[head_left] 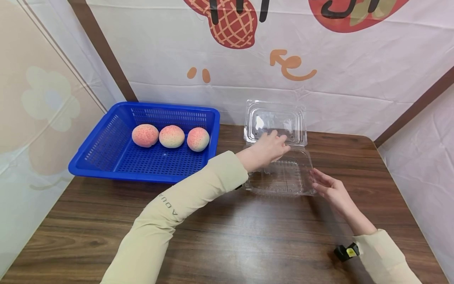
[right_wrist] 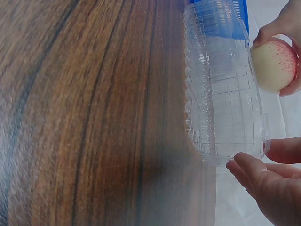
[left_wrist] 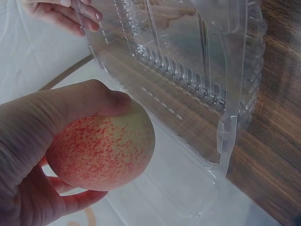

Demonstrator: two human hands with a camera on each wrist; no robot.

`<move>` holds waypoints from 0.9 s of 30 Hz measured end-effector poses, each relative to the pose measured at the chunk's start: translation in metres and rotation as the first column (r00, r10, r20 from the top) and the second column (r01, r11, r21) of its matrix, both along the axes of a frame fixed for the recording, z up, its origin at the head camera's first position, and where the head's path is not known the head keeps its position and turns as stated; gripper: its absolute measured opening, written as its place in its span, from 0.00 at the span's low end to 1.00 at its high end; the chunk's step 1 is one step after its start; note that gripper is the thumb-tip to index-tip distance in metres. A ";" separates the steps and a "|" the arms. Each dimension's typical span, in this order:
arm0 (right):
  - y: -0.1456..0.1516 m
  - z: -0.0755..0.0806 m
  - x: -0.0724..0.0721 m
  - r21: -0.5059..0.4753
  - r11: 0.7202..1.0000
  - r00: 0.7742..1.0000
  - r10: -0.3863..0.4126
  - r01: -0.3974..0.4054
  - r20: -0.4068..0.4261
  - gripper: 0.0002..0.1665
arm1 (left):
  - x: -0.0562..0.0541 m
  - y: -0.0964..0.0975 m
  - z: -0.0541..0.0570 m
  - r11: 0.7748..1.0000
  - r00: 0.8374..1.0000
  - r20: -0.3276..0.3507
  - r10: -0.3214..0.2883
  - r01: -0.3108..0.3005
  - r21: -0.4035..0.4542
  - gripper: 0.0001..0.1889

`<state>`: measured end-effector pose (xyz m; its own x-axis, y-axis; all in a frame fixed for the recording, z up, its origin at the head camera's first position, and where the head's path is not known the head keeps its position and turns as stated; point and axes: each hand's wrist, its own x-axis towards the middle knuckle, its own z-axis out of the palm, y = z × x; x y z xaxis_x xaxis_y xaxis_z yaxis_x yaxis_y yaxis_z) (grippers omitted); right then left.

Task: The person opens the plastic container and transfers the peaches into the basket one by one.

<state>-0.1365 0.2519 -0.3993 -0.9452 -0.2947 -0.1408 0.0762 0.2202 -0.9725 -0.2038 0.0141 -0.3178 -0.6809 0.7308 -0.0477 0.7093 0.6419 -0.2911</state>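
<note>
A peach (left_wrist: 106, 146), pale yellow with red speckles, is gripped in my left hand (head_left: 267, 150), thumb on one side and fingers round the other. That hand hovers over the base of an open clear plastic clamshell box (head_left: 283, 181), and in the head view it mostly hides the peach. The box's lid (head_left: 274, 118) stands tipped back toward the wall cloth. At the box's right side, my right hand (head_left: 331, 191) touches the rim with its fingertips; in the right wrist view the thumb (right_wrist: 284, 149) and fingers lie on either side of the box's corner.
Left of the box, a blue plastic basket (head_left: 142, 174) holds three more peaches (head_left: 172, 137) in a row. Both stand on a brown wood-grain table (head_left: 227, 236). A printed white cloth (head_left: 159, 51) hangs behind and at the sides.
</note>
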 end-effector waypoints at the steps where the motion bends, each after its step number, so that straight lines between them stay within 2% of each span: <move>1: 0.000 0.000 0.000 -0.003 1.000 1.000 0.000 0.000 0.002 0.34 | 0.000 0.000 0.001 1.000 1.000 0.005 0.002 -0.002 -0.004 0.18; 9: 0.000 -0.001 0.000 -0.008 1.000 1.000 -0.002 0.002 0.003 0.34 | -0.001 -0.004 0.004 1.000 0.999 0.037 0.013 -0.013 0.000 0.23; 15: 0.000 0.000 0.000 -0.010 1.000 1.000 0.001 -0.001 0.004 0.34 | -0.002 -0.008 0.003 1.000 1.000 0.006 0.011 -0.011 0.010 0.21; 22: 0.001 0.000 0.000 0.008 1.000 1.000 -0.002 0.002 0.012 0.34 | -0.002 -0.013 0.004 1.000 1.000 0.009 0.009 -0.010 0.023 0.23; 27: 0.001 0.000 0.000 0.010 1.000 1.000 -0.001 0.001 0.009 0.34 | -0.003 -0.016 0.004 1.000 1.000 -0.020 0.005 -0.005 0.002 0.21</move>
